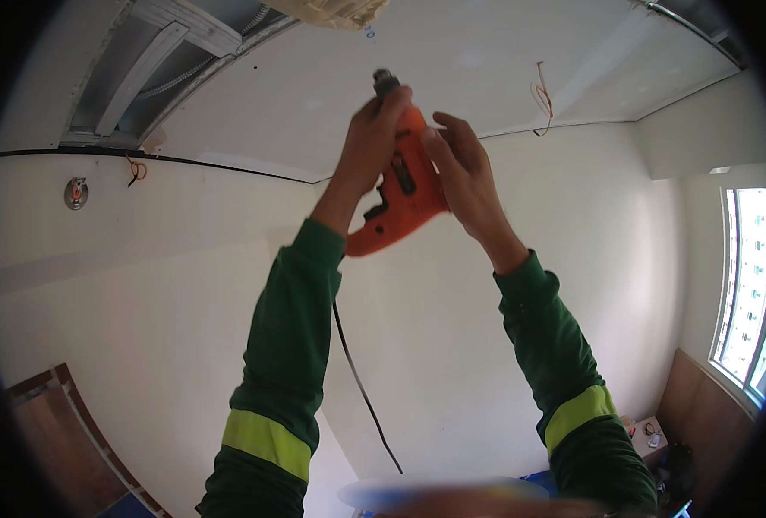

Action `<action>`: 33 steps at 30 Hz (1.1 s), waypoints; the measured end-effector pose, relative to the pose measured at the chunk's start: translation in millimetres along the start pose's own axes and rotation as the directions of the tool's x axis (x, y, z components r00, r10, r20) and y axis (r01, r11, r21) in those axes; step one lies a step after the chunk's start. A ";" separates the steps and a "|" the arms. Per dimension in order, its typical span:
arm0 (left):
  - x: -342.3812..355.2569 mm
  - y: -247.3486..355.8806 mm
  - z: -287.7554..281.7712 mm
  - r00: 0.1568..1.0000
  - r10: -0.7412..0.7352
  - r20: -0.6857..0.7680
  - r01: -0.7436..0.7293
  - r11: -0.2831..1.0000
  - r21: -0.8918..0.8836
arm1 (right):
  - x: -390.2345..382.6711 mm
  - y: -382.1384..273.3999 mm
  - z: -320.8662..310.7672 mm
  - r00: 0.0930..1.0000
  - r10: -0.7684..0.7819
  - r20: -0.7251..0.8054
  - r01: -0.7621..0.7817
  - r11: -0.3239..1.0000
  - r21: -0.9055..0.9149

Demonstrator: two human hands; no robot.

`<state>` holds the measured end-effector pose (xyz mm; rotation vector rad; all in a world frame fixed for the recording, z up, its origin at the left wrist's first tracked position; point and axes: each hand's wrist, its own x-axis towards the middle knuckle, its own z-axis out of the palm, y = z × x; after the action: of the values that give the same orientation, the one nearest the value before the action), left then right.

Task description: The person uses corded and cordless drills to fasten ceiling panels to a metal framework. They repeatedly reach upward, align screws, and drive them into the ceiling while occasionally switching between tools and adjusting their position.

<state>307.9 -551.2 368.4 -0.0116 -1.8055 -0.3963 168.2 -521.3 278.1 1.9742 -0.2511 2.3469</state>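
An orange power drill (417, 186) is raised overhead near the ceiling, its dark chuck (384, 81) pointing up and its handle slanting down to the left. My left hand (370, 147) is wrapped round the front of the drill, just below the chuck. Against or close beside the right side of the body is my right hand (471, 177), its thumb and fingers apart and loosely bent. Whether a bit sits in the chuck is too small to tell. A black cord (361, 380) hangs below the drill.
The white ceiling (452, 69) has an opening with metal framing (145, 73) at left. Loose wires (542, 104) hang at right. A round fitting (76, 193) is on the left wall. A window (750, 285) is at right, a brown door frame (76, 432) lower left.
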 end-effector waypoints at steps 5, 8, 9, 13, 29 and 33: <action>67.1 34.7 1.1 0.999 0.009 0.033 -0.007 0.999 -0.042 | 41.1 -10.7 4.5 0.993 0.096 0.074 -0.105 0.986 0.127; 80.4 52.4 -0.4 0.998 -0.017 0.066 0.014 0.999 0.035 | 55.7 -21.5 7.5 0.989 0.090 0.115 -0.113 0.972 0.207; 81.3 55.7 -0.5 0.998 -0.029 0.055 0.027 0.999 0.038 | 58.7 -24.1 8.6 0.990 0.088 0.107 -0.107 0.975 0.194; 80.6 61.4 -2.1 0.998 -0.062 0.023 0.061 0.997 0.038 | 63.9 -27.3 12.0 0.988 0.125 0.091 -0.139 0.976 0.170; 93.9 49.2 -19.8 0.994 -0.092 0.064 0.089 0.995 0.051 | 71.3 -17.5 25.1 0.993 0.110 0.038 -0.114 0.987 0.115; 97.4 51.3 -19.2 0.995 -0.078 0.056 0.073 0.995 0.075 | 74.5 -14.4 26.3 0.997 0.070 0.028 -0.073 0.987 0.141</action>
<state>310.2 -527.4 477.6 0.0970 -1.8811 -0.3871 182.9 -515.6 356.8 2.0887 -0.1629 2.4516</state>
